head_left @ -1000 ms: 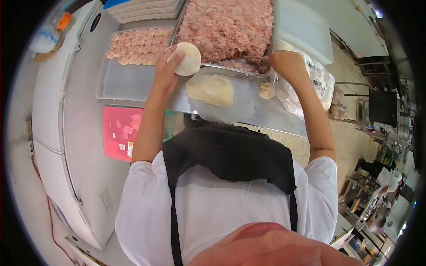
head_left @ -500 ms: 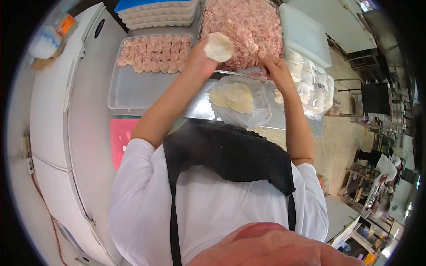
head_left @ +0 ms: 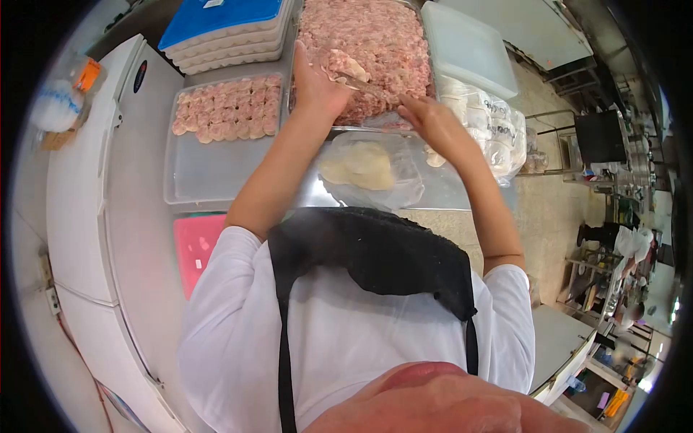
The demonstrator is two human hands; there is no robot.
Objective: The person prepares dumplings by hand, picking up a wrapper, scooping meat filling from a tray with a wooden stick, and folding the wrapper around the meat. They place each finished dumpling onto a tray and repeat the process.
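My left hand (head_left: 317, 86) is cupped around a round dough wrapper with a lump of minced meat (head_left: 348, 65) on it. In my right hand (head_left: 432, 119) is a thin spatula (head_left: 369, 87), its tip against the meat in the wrapper. Both hands are over the near part of a metal tray full of minced meat (head_left: 375, 29). Closer to my body, pale round wrappers (head_left: 364, 164) lie on a clear plastic sheet (head_left: 409, 184). To the left, a translucent tray (head_left: 209, 175) holds rows of filled dumplings (head_left: 229, 108).
Stacked white trays with a blue lid (head_left: 220, 22) stand at the back left. A translucent lid (head_left: 473, 50) and bagged wrapper stacks (head_left: 494, 130) are on the right. A pink container (head_left: 195, 249) sits left of me, beside a white fridge (head_left: 79, 187).
The wrapper in my left hand was bare and now carries meat. My right hand has brought the spatula to it from the meat tray. The view has shifted slightly.
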